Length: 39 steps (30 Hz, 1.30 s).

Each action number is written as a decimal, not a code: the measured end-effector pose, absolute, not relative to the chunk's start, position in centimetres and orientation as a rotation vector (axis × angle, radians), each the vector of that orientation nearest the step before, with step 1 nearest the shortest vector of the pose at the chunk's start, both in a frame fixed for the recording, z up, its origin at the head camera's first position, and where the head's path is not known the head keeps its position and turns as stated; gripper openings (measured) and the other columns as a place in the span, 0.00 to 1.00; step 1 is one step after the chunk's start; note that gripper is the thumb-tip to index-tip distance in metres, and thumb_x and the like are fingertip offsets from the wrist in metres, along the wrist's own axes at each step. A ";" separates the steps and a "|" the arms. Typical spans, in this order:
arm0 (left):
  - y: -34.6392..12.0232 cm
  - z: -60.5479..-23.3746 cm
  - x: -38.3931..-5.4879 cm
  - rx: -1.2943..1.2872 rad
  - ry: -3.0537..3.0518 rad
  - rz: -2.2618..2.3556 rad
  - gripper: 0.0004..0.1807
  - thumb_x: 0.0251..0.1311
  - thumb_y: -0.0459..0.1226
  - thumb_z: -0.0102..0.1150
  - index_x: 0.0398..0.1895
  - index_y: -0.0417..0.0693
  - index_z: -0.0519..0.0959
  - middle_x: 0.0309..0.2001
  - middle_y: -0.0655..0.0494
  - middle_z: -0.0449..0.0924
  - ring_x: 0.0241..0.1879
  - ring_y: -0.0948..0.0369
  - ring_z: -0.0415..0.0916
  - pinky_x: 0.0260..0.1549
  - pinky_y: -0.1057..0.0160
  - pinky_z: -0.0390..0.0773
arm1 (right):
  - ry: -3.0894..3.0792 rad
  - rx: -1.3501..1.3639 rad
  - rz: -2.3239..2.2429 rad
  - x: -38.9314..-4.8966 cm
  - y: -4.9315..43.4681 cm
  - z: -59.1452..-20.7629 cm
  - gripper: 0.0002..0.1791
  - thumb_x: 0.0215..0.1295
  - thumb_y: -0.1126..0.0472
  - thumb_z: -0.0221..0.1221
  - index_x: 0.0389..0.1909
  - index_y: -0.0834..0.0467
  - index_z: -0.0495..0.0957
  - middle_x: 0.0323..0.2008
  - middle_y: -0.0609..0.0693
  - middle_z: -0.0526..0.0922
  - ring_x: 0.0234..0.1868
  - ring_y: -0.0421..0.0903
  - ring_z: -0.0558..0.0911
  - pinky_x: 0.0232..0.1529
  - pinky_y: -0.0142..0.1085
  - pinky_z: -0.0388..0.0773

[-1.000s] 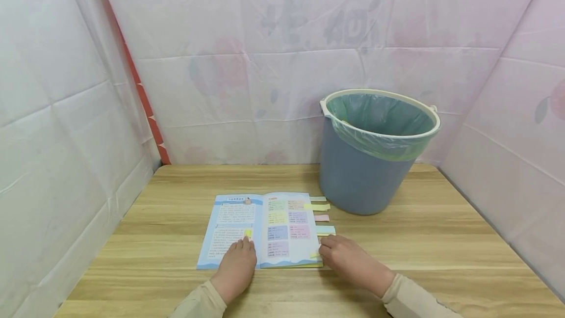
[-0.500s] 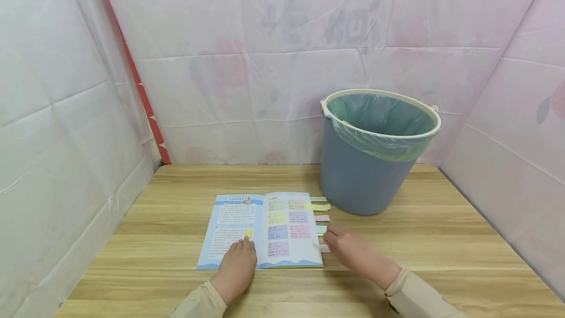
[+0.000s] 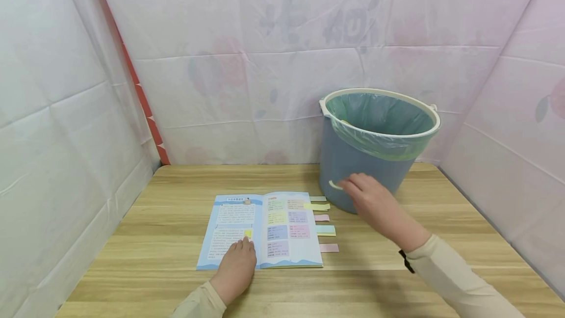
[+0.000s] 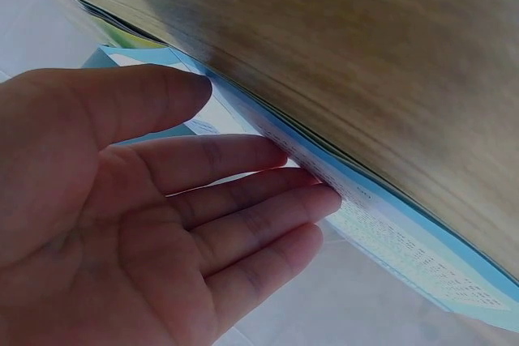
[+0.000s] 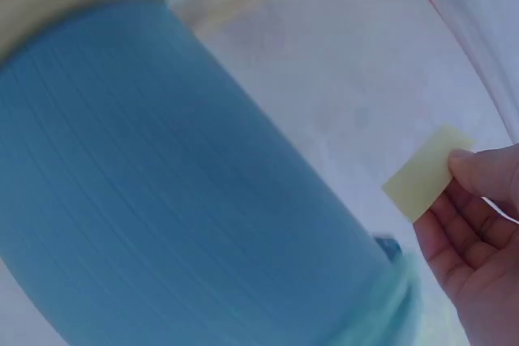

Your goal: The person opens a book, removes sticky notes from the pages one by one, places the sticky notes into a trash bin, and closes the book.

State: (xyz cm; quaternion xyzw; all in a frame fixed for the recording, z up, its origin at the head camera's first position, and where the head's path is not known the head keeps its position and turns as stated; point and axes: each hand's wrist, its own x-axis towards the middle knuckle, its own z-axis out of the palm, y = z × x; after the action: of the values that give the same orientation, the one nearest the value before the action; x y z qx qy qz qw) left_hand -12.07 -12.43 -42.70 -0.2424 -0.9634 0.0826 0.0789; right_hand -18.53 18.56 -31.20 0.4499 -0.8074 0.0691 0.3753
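Note:
An open book (image 3: 305,253) lies on the wooden table, with coloured sticky tabs (image 3: 325,230) jutting from its right edge. My left hand (image 3: 235,266) rests on the left page, near a small yellow sticky note (image 3: 247,233). In the left wrist view, the fingers (image 4: 251,228) are extended and their tips touch the page. My right hand (image 3: 379,205) is raised in front of the bucket (image 3: 348,161). Between thumb and fingers it pinches a pale yellow sticky tab (image 5: 426,174), curved in the head view.
The blue-grey bucket has a cream rim (image 3: 379,91) and a green plastic liner (image 3: 375,112). It stands at the back right of the wooden table (image 3: 176,239). White patterned sheeting (image 3: 247,87) hangs behind and along both sides.
My right hand has pulled a yellow tab off the book's lower right edge and moved up and right with it toward the bucket. A pink tab there is now uncovered. The left hand stays put.

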 end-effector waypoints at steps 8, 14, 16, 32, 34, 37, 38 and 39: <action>-12.5 -43.0 -12.1 -0.723 -2.865 0.233 0.15 0.60 0.33 0.60 0.46 0.29 0.80 0.48 0.37 0.80 0.48 0.48 0.80 0.49 0.55 0.79 | -1.885 1.063 0.224 -19.0 19.0 -26.4 0.19 0.76 0.61 0.41 0.38 0.69 0.77 0.33 0.58 0.80 0.34 0.57 0.80 0.34 0.48 0.78; -12.5 -43.1 -12.1 -0.728 -2.841 0.240 0.15 0.60 0.34 0.60 0.46 0.29 0.80 0.48 0.37 0.80 0.47 0.48 0.80 0.49 0.55 0.79 | -1.839 0.952 0.195 -19.7 20.2 -24.2 0.05 0.63 0.75 0.54 0.37 0.71 0.77 0.33 0.64 0.79 0.33 0.63 0.77 0.37 0.53 0.76; -12.5 -43.2 -12.2 -0.731 -2.839 0.248 0.15 0.60 0.34 0.60 0.46 0.30 0.80 0.48 0.37 0.80 0.47 0.49 0.80 0.49 0.56 0.79 | -1.838 0.901 0.181 -20.1 20.8 -23.6 0.07 0.58 0.79 0.57 0.37 0.72 0.77 0.33 0.65 0.78 0.32 0.64 0.76 0.37 0.54 0.75; -12.5 -43.5 -12.3 -0.727 -2.829 0.242 0.14 0.61 0.33 0.58 0.45 0.29 0.81 0.48 0.36 0.80 0.47 0.49 0.80 0.48 0.55 0.79 | -2.009 0.729 0.113 -22.4 24.6 -22.0 0.11 0.52 0.84 0.56 0.35 0.71 0.78 0.32 0.65 0.76 0.34 0.63 0.74 0.33 0.52 0.75; -12.5 -43.2 -12.3 -0.727 -2.833 0.245 0.14 0.61 0.33 0.58 0.45 0.29 0.81 0.48 0.36 0.80 0.47 0.48 0.80 0.48 0.55 0.79 | -2.020 0.726 0.107 -22.4 24.7 -22.1 0.12 0.52 0.85 0.56 0.36 0.71 0.79 0.32 0.65 0.76 0.33 0.63 0.74 0.32 0.52 0.75; -12.3 -42.8 -12.2 -0.723 -2.864 0.248 0.15 0.60 0.33 0.59 0.46 0.29 0.80 0.48 0.36 0.80 0.48 0.48 0.80 0.49 0.55 0.79 | -2.016 0.732 0.109 -22.3 24.6 -22.2 0.13 0.52 0.84 0.56 0.38 0.71 0.79 0.33 0.65 0.76 0.34 0.63 0.75 0.31 0.52 0.76; -12.3 -42.7 -12.2 -0.722 -2.872 0.251 0.15 0.61 0.33 0.59 0.46 0.29 0.80 0.49 0.36 0.80 0.48 0.48 0.79 0.49 0.55 0.78 | -2.003 0.741 0.117 -22.2 24.4 -22.2 0.13 0.52 0.84 0.57 0.39 0.71 0.79 0.33 0.65 0.77 0.34 0.63 0.75 0.32 0.53 0.76; -12.3 -42.6 -12.1 -0.722 -2.878 0.255 0.15 0.61 0.33 0.59 0.46 0.29 0.80 0.49 0.36 0.80 0.48 0.48 0.79 0.49 0.55 0.78 | -1.993 0.757 0.115 -22.0 24.1 -22.3 0.13 0.52 0.84 0.57 0.39 0.72 0.78 0.34 0.65 0.77 0.34 0.64 0.75 0.33 0.53 0.76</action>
State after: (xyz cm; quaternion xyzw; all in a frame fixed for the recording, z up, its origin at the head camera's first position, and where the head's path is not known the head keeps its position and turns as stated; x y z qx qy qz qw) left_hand -12.14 -12.26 -42.65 -0.2417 -0.9631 0.0853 0.0818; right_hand -22.01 24.15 -22.25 0.3106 -0.8178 0.0471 0.4822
